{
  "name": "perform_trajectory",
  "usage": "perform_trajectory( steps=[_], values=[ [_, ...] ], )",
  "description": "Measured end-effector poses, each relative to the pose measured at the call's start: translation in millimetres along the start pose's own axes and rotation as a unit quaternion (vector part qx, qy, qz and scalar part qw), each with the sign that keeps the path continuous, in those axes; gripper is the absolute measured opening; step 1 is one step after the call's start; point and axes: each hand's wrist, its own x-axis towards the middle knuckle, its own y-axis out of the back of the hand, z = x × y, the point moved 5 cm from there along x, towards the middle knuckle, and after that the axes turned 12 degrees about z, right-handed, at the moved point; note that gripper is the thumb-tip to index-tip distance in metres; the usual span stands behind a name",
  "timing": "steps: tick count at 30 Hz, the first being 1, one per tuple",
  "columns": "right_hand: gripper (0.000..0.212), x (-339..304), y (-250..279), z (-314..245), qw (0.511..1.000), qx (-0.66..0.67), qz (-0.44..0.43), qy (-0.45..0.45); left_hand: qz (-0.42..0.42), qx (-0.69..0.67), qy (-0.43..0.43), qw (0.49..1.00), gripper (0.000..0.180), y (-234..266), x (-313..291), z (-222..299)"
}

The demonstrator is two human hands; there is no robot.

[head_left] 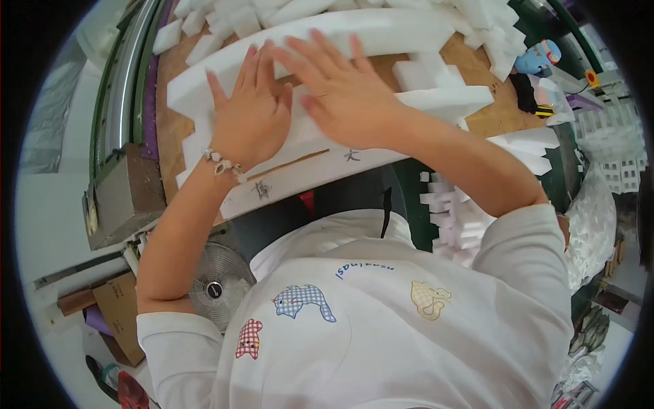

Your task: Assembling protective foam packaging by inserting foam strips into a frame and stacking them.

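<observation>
Both my hands are over white foam pieces on a brown board (480, 123). My left hand (252, 116), with a bracelet at the wrist, has its fingers stretched out toward a long, slightly curved foam strip (388, 33). Beside it, my right hand (351, 99) is spread, its fingertips over the same strip and close to the left fingers. Neither hand grips anything; whether the palms press on the foam cannot be made out. Nearer to me lies a foam block (300, 174) with a narrow slot and dark handwritten marks. Another foam piece (449, 101) extends to the right below my right forearm.
Loose foam offcuts (238, 20) are heaped along the far edge. A metal rail (122, 88) and grey box (129, 194) border the left side. At the right are a blue bottle (538, 57) and stacked foam pieces (456, 215). A fan (216, 290) stands below left.
</observation>
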Motion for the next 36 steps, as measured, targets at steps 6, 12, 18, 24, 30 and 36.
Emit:
perform_trajectory(
  steps=[6, 12, 18, 24, 30, 36],
  values=[
    [0.063, -57, 49, 117, 0.983, -0.148, -0.046, -0.095, 0.035, 0.09, -0.009, 0.995, 0.061, 37, -32, -43],
    [0.062, -89, 80, 175, 0.945, -0.285, -0.062, -0.149, 0.03, 0.137, 0.029, 0.99, 0.059, 49, -58, -86],
    [0.056, -26, 14, 16, 0.992, -0.12, -0.014, -0.018, 0.066, 0.084, -0.047, 0.993, 0.059, 19, -27, 32],
    [0.051, -50, 54, 90, 0.989, -0.083, -0.029, -0.12, 0.08, 0.083, 0.028, 0.993, 0.061, 43, -47, -33],
    [0.055, -61, 118, 190, 0.967, -0.111, 0.009, -0.23, 0.039, -0.072, 0.28, 0.956, 0.055, 76, -117, -127],
    [0.052, 139, 14, 22, 0.979, 0.129, -0.061, 0.142, 0.305, -0.446, 0.414, 0.732, 0.037, 60, -166, -126]
  ],
)
